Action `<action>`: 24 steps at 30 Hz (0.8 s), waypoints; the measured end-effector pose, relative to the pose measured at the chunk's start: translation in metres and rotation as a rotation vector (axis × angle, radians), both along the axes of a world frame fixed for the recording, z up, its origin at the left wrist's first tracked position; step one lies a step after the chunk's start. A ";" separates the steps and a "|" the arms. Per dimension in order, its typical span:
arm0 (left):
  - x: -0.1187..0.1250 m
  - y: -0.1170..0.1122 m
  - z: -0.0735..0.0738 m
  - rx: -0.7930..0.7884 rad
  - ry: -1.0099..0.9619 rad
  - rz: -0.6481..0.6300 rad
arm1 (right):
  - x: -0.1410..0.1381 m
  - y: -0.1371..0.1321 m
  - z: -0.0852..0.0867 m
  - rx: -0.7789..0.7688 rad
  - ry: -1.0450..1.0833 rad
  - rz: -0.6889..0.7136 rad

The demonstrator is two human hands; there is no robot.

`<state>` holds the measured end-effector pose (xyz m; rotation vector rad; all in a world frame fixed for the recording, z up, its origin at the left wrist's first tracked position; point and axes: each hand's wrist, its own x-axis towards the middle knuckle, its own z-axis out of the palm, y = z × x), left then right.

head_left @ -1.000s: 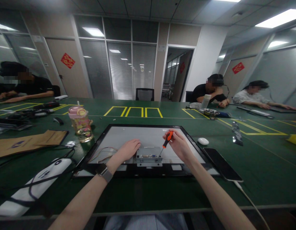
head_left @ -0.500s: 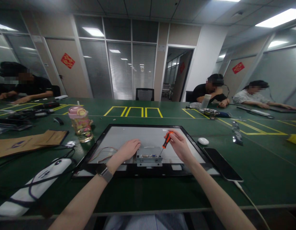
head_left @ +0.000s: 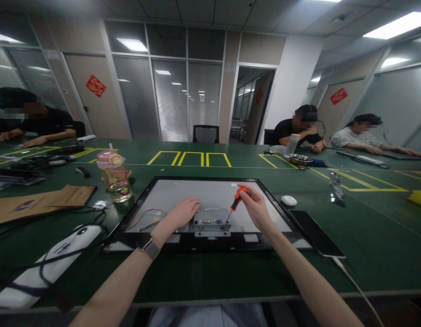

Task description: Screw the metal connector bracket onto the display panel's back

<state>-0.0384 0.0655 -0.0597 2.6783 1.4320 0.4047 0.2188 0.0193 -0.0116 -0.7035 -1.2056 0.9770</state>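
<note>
A black-framed monitor panel lies face down on the green table in front of me. A small grey metal board cover sits on its back near the front edge. My left hand rests on the panel, fingers curled against the cover's left side. My right hand is closed on an orange-handled screwdriver, whose tip touches the cover's right part. Thin coloured wires run over the panel left of my left hand.
A pink-lidded drink bottle stands left of the panel, beside brown paper bags. A white device with black cables lies near left. A phone and a white earbud case lie right. Three people sit at the table's far sides.
My right hand has turned slightly on the screwdriver, and the handle has tipped a little to the left. My left hand has stayed on the cover.
</note>
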 end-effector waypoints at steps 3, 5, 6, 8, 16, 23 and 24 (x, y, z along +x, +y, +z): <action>-0.001 0.002 -0.003 0.008 0.003 -0.012 | -0.001 -0.001 0.002 0.009 0.054 0.076; -0.001 0.003 -0.004 0.010 -0.001 -0.009 | -0.002 -0.003 0.003 0.013 0.085 0.139; -0.001 0.003 -0.004 0.008 -0.004 -0.007 | -0.002 -0.003 0.003 0.011 0.087 0.148; -0.001 0.002 -0.004 0.006 -0.010 -0.007 | -0.002 -0.002 0.002 0.004 0.064 0.113; 0.000 0.002 -0.002 0.008 -0.026 -0.010 | 0.000 0.001 0.000 -0.035 0.059 0.002; 0.000 0.000 0.000 -0.007 -0.016 0.002 | 0.001 -0.002 0.005 -0.080 0.176 0.165; 0.000 0.000 0.000 -0.010 -0.014 0.006 | 0.001 -0.002 0.005 -0.081 0.181 0.189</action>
